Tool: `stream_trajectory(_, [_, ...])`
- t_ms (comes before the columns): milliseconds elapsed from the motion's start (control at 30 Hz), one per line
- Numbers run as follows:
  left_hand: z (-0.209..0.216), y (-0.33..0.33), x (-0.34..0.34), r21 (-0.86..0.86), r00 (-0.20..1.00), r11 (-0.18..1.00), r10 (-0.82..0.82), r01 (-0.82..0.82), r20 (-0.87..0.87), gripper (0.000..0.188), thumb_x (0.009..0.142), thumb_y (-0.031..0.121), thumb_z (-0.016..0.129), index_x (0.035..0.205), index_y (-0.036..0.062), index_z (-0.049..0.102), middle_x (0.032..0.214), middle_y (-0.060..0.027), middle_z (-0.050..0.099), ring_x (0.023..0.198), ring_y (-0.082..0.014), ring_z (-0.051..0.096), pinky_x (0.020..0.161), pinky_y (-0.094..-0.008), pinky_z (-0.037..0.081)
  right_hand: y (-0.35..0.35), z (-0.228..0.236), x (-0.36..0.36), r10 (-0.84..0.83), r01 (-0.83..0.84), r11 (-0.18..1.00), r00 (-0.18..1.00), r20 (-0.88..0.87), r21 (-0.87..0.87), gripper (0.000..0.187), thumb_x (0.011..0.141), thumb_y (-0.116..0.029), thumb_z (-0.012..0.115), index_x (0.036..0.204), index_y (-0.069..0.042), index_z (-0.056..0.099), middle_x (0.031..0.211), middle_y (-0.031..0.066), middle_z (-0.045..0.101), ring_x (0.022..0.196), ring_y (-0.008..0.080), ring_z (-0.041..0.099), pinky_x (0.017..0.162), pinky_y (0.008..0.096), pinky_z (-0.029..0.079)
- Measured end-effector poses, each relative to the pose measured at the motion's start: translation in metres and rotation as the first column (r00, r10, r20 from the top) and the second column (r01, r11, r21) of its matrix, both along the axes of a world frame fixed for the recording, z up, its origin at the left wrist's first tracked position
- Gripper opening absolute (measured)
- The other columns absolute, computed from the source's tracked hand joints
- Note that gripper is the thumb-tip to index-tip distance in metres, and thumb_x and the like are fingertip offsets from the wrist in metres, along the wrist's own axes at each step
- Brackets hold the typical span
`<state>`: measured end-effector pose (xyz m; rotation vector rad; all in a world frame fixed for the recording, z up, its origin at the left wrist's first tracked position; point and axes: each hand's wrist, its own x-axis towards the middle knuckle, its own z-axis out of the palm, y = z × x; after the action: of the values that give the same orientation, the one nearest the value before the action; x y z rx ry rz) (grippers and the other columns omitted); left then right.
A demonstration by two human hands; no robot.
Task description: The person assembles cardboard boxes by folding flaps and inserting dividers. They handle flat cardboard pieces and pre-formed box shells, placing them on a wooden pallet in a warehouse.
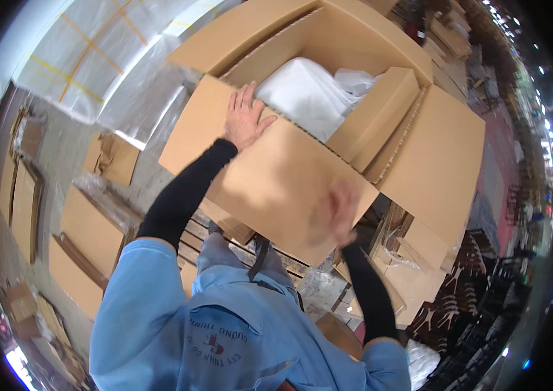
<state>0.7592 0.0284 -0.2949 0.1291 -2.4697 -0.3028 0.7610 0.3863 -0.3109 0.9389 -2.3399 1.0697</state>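
Note:
In front of me stands a large brown cardboard box (372,36) with its flaps folded outward. Inside lies something bulky in white wrapping (304,94), its kind hidden. Beside it, toward the right wall, sits a folded cardboard piece (375,117). My left hand (246,117) rests on the near flap (270,176) by the box's opening, fingers spread and holding nothing. Farther right, my right hand (340,212) is over the same flap, smeared by motion. Its fingers cannot be made out, nor whether it touches the cardboard.
Plastic-wrapped stacks with orange and yellow tape (87,55) stand at the far left. Flat cardboard sheets (84,228) lie on the floor to my left. Dark stacked frames (465,280) and more cardboard (413,260) are at the right.

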Motion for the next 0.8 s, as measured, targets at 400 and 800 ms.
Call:
stream_trajectory(400, [-0.090,0.009,0.237,0.752,0.987,-0.655,0.064,-0.071,0.149,0.051,0.103,0.040,0.051,0.145,0.0117,0.042,0.143,-0.0084,0.051,0.132,-0.0205,0.047,0.102,-0.0365,0.046,0.198,-0.273,0.168,-0.386,0.096,0.794,0.843,0.376,0.600,0.065,0.090,-0.035,0.070,0.144,-0.007,0.048,0.136,0.0168,0.058,0.130,0.0332,0.052,0.112,0.0489,0.036])
stream_trajectory(800, [0.134,-0.045,0.171,0.845,0.819,-0.298,-0.248,0.444,-0.517,0.013,0.103,0.022,0.048,0.107,0.0088,0.046,0.144,-0.0207,0.050,0.130,-0.0333,0.054,0.099,-0.0530,0.051,-0.103,-0.129,0.049,0.008,-0.097,0.980,0.895,0.446,0.177,0.090,0.084,-0.036,0.077,0.155,-0.006,0.030,0.161,0.0163,0.028,0.147,0.0297,0.029,0.117,0.0508,0.029])
